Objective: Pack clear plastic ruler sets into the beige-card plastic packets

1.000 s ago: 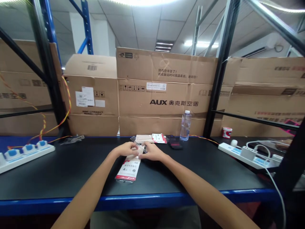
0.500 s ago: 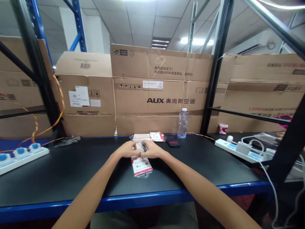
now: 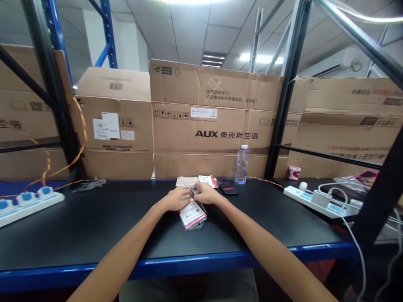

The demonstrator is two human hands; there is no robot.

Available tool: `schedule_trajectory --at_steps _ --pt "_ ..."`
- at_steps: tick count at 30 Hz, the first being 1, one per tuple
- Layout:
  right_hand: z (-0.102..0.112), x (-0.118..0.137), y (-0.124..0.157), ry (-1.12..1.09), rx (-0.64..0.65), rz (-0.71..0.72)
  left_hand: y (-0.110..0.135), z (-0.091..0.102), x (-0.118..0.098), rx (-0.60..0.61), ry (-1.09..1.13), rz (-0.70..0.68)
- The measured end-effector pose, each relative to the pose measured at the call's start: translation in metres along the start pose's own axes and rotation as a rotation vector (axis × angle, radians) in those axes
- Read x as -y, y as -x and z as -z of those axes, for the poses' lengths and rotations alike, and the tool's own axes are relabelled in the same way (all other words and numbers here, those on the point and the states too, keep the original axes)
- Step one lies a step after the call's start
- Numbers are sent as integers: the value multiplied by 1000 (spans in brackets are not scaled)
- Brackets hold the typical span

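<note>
A clear plastic packet (image 3: pixel 193 214) with a white and red printed card lies tilted just above the black tabletop, its near end toward me. My left hand (image 3: pixel 176 199) is closed on its left side, thumb over the card. Fingers of my right hand (image 3: pixel 208 193) pinch at the packet's far end, close to the left fingertips. Something greyish and shiny shows between the two hands; what it is I cannot make out. Just beyond my hands lies a second white and red packet (image 3: pixel 208 180), partly covered by the right hand.
A dark phone-like object (image 3: pixel 228 187) and a clear bottle (image 3: pixel 242 165) stand right of the packets. Power strips lie at left (image 3: pixel 31 205) and right (image 3: pixel 319 202), with cables. Cardboard boxes (image 3: pixel 214 126) wall off the back; black rack posts (image 3: pixel 283 96) rise at both sides.
Both hands and the packet have shifted slightly right and the packet has turned a little. The left hand now covers more of the card. My right hand's fingers have moved farther toward the packet's far end.
</note>
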State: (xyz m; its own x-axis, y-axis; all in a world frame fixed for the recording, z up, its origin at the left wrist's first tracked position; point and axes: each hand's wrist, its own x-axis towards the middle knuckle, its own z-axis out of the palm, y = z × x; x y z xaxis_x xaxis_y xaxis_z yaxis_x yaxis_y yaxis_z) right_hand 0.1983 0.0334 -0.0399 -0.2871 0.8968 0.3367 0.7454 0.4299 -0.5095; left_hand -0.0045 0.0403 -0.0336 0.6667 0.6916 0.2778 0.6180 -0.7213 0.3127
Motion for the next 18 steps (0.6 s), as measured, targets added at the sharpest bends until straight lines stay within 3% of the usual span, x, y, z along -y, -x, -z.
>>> schedule_trajectory --at_steps 2,9,13,18 --pt "4 1 -1 -21 -30 1 -1 -1 2 -24 58 -75" --pt "7 -9 -1 -82 -38 -55 -1 -5 -2 -33 25 -143" --pt "5 -18 0 -117 -2 -74 -1 -10 -8 8 -53 -100" --pt "9 -16 2 -114 -81 -11 -2 -16 -13 -37 -157 -48"
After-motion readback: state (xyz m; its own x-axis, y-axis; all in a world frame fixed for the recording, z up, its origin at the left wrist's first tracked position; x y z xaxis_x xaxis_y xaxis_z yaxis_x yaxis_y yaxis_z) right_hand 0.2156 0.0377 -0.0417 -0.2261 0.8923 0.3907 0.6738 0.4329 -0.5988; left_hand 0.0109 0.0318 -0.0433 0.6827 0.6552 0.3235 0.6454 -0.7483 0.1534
